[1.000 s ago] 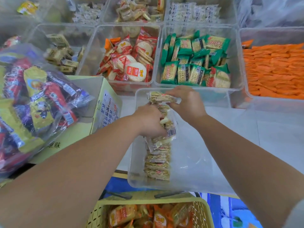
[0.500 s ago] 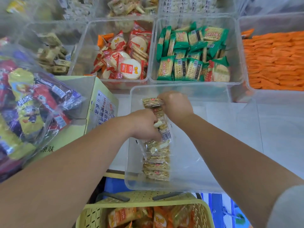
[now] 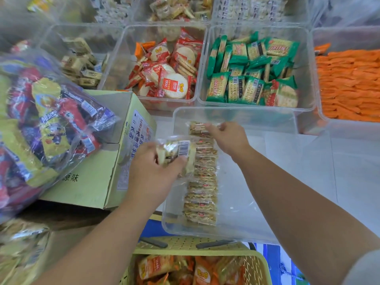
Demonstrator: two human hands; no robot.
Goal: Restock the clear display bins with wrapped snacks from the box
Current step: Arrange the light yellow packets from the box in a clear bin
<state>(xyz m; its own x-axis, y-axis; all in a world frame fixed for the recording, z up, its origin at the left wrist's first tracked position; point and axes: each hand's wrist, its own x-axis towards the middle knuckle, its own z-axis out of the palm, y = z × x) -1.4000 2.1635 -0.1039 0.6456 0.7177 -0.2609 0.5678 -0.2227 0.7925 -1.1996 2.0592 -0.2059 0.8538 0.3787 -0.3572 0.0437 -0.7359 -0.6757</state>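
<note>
A clear display bin (image 3: 267,202) lies in front of me with a neat row of wrapped beige snacks (image 3: 202,188) along its left side. My left hand (image 3: 153,171) grips a clear bag of the same snacks (image 3: 174,152) over the bin's left rim. My right hand (image 3: 228,136) pinches a single wrapped snack (image 3: 198,128) at the far end of the row. The pale green cardboard box (image 3: 98,171) stands just left of the bin.
Behind stand clear bins of red round crackers (image 3: 168,68), green cracker packs (image 3: 253,73), orange packs (image 3: 349,85) and beige packs (image 3: 82,62). A large bag of mixed snacks (image 3: 41,124) lies on the box. A yellow basket (image 3: 197,247) of orange packs sits below.
My left hand has lifted the bag of snacks up and to the left, off the row. My right hand stays at the far end of the row with one snack.
</note>
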